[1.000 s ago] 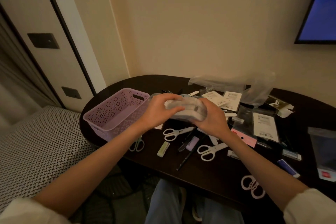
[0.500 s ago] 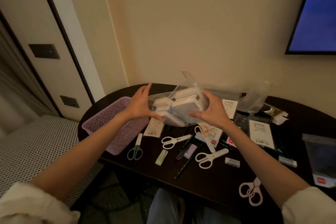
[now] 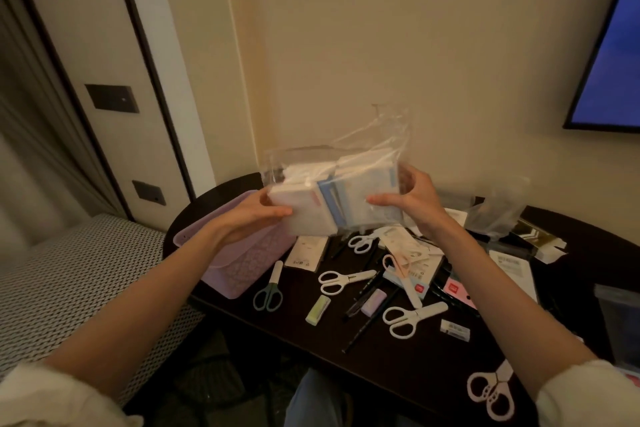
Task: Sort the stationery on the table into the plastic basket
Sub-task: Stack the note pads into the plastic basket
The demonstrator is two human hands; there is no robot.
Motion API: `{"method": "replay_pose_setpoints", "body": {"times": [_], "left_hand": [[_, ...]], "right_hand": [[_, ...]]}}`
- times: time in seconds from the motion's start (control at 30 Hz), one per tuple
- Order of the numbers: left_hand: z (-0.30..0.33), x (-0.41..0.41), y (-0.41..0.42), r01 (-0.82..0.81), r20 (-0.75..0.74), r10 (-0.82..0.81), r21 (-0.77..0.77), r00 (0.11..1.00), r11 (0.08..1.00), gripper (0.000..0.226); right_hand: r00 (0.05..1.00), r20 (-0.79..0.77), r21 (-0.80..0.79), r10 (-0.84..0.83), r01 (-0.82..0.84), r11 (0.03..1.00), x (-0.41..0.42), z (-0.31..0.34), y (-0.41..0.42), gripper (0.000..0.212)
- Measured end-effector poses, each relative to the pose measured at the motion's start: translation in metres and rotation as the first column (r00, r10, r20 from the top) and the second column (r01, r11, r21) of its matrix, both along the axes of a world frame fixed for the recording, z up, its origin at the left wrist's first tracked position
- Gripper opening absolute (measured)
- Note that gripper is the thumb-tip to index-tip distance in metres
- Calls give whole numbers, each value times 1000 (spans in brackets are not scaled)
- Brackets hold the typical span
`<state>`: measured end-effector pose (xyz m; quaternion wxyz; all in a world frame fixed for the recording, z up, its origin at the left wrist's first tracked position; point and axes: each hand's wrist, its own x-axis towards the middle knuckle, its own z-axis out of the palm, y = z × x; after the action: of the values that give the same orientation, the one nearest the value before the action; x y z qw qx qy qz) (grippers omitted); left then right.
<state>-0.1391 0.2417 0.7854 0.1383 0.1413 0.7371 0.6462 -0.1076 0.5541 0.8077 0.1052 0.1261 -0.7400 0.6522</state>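
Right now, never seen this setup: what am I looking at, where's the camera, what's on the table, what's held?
There is no robot here. A person wears one wide-angle camera on the head, looking forward and down, so the two bare arms reaching in from the bottom are their own. The left hand and right hand hold a clear bag of white and blue packs up above the table, one hand at each end, fingers curled round it. On the dark table lie several scissors, such as a white pair and a green-handled pair, plus erasers, pens and packets. The lilac basket, where the stationery should end up, sits at the table's left end, partly behind the left arm. What it holds is not visible.
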Motion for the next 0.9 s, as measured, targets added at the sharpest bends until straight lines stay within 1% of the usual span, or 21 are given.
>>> {"method": "replay_pose_setpoints", "body": {"times": [0.07,0.13,0.2,0.27,0.37,0.4,0.47,0.53,0.63,0.67,0.77,0.9], "left_hand": [[7,7,-8,-60,4,60,93,998,994,95],[14,12,-18,-151,7,151,152,988,977,85],[19,16,-32,-242,-33,250,151,968,958,83],[22,20,-47,-311,-67,322,142,944,940,82],[20,24,-64,-434,-112,450,138,886,890,48],[17,26,-68,-480,-121,497,147,859,865,44],[8,23,-82,-546,-146,571,177,808,819,48],[-2,21,-94,-594,-144,625,208,768,777,48],[-14,13,-108,-651,-141,696,260,704,713,61],[-16,11,-110,-671,-154,719,271,677,690,62],[-21,5,-114,-718,-217,767,269,604,642,59],[-30,-2,-120,-763,-285,782,201,554,614,57]], "right_hand": [[998,24,-44,65,-64,997,-10,4,-18,60],[992,45,-66,116,-113,991,-23,6,-36,49],[980,63,-73,187,-182,981,-36,9,-53,41],[956,103,-63,276,-270,961,-53,13,-69,39],[898,185,-34,400,-401,915,-77,19,-92,40],[880,206,-22,429,-434,901,-85,20,-101,43],[845,242,-4,478,-492,871,-101,21,-121,49],[809,270,-5,522,-541,841,-117,20,-140,50],[757,335,-40,561,-584,811,-143,12,-169,51],[740,351,-57,573,-594,802,-152,9,-178,53],[703,384,-106,599,-611,784,-171,-2,-198,62],[663,396,-145,635,-638,756,-186,-22,-211,57]]}}
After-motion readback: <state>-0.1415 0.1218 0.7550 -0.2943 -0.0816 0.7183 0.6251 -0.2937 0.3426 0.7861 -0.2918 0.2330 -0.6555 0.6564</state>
